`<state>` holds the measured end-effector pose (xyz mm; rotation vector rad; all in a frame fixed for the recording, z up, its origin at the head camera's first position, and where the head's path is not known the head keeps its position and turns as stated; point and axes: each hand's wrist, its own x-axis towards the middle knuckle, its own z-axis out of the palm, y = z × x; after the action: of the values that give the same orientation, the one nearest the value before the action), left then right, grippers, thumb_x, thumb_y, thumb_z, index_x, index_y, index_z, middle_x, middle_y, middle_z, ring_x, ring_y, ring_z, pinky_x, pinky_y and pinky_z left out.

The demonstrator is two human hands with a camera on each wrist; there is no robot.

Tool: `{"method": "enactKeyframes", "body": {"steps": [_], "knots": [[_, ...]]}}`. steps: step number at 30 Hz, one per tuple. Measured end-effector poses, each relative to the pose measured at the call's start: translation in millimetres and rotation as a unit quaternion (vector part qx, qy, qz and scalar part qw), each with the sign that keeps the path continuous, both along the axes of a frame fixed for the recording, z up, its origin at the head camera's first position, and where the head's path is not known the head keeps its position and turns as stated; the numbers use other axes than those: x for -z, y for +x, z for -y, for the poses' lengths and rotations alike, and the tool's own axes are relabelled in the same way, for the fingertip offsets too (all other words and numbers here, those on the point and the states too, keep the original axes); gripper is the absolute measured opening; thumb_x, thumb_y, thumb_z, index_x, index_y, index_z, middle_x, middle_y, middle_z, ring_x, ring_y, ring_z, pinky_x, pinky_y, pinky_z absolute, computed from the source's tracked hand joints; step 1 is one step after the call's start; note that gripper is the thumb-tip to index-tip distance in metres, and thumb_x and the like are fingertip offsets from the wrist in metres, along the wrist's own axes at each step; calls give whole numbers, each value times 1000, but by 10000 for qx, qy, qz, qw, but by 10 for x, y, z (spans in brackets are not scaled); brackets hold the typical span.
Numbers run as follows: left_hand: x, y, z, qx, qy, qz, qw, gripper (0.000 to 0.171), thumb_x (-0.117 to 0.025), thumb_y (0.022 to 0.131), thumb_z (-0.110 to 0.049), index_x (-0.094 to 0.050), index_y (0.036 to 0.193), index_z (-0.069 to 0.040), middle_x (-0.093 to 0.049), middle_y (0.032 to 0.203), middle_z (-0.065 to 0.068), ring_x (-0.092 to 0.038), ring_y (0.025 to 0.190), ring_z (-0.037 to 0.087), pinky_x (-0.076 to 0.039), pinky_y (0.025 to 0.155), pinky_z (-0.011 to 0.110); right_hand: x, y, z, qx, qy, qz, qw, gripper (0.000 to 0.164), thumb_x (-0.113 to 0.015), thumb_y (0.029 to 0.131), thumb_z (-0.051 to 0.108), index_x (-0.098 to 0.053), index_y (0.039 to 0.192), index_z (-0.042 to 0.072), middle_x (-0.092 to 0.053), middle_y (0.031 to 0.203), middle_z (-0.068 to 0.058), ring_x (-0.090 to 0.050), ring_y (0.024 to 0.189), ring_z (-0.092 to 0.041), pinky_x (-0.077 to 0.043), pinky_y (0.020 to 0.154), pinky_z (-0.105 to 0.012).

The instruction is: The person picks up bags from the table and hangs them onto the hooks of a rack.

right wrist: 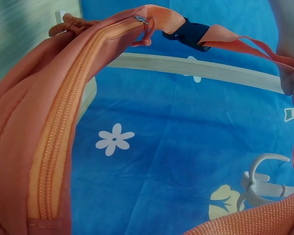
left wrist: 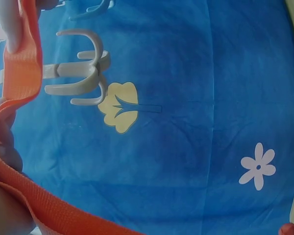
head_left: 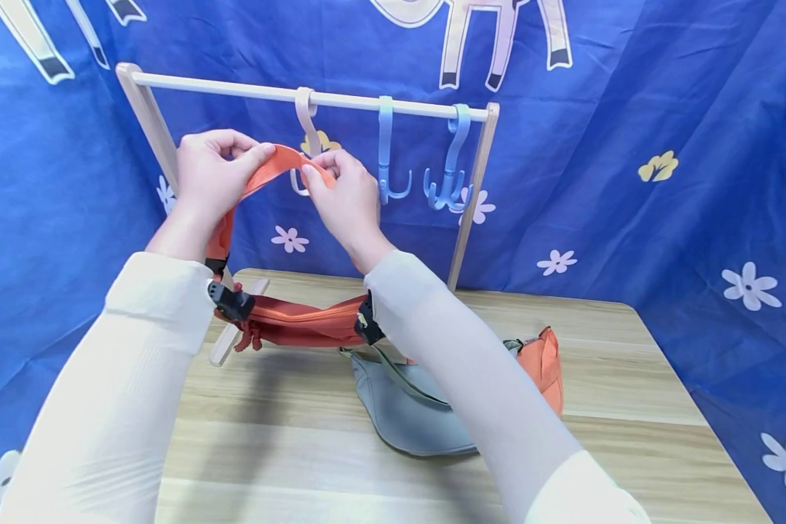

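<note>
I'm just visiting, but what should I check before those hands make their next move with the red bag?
1. Left hand pinching the orange strap: ok.
2. Right hand pinching it too: ok.
3. Black buckle fastened: ok, it looks joined.
4. White hook seated over the bar: ok.
5. Prongs free: ok, nothing hangs on them.
6. Red bag packed evenly: cannot tell, its inside is hidden.

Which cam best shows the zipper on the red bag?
The right wrist view: it shows the zipper large and close, with its pull. The head view shows it small, as a thin line along the red bag; the left wrist view shows none of it.
</note>
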<state>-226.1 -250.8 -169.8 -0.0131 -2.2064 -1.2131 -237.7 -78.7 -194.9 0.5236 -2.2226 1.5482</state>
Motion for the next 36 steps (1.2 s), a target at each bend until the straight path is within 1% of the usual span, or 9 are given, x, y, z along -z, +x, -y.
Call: {"method": "enactKeyframes", "body": {"steps": [5,7,10,14,18,21,24,29,36], "knots": [[-16,-50,-34,-228,19,-251,9994,39,-71,82,-45,-76,99,-10,-54,61,-6,-48,58,10,-37,50,20,-33,-41,43,209,99,-121,9997,15,-65,91,27,-65,100,15,-57,82,4,-53,74,-7,-43,63,-19],[-19,-66,-50,-349,-18,-350,9988,40,-71,82,-45,-76,98,-9,-53,61,-7,-47,58,9,-36,50,21,-44,-49,57,256,131,-78,9996,15,-65,92,28,-65,101,16,-57,82,4,-53,74,-7,-44,63,-19],[-12,-82,-65,-434,22,-345,9985,40,-71,83,-45,-76,98,-8,-54,61,-8,-47,59,8,-37,52,20,-50,-56,70,342,174,45,9993,15,-65,92,30,-65,101,18,-58,83,5,-54,75,-6,-44,64,-18],[10,-103,-75,-482,-10,-231,9986,43,-70,83,-46,-75,99,-7,-54,62,-8,-48,61,8,-38,53,20,-27,-67,80,472,304,157,9983,16,-64,91,32,-65,101,20,-57,84,6,-54,76,-6,-44,65,-19],[41,-121,-78,-471,-70,-13,9989,46,-69,83,-48,-74,103,-7,-55,64,-7,-49,64,8,-39,53,20,28,-74,88,578,441,182,9972,17,-64,91,33,-65,102,21,-57,84,7,-54,74,-6,-44,64,-20],[66,-128,-73,-456,-77,212,9987,48,-69,82,-49,-74,105,-7,-58,67,-7,-50,68,8,-41,55,19,80,-74,93,605,535,173,9966,17,-64,92,33,-65,103,20,-57,83,7,-53,74,-6,-43,64,-21],[98,-135,-61,-470,-202,404,9979,50,-68,82,-52,-74,106,-8,-60,71,-6,-50,71,7,-41,57,19,142,-79,100,603,596,201,9962,18,-64,92,34,-65,103,20,-58,83,7,-54,74,-6,-44,64,-21],[160,-148,-29,-460,-311,608,9966,52,-67,81,-54,-74,107,-9,-63,76,-1,-50,76,9,-41,59,23,231,-93,118,567,637,284,9959,17,-64,91,34,-64,101,20,-59,84,8,-55,74,-6,-44,63,-22],[228,-185,20,-419,-321,862,9949,54,-67,80,-56,-73,108,-10,-59,69,-8,-48,75,10,-40,56,20,295,-89,128,549,641,425,9955,15,-64,91,35,-63,100,23,-58,79,9,-54,70,-7,-43,59,-24]]}}
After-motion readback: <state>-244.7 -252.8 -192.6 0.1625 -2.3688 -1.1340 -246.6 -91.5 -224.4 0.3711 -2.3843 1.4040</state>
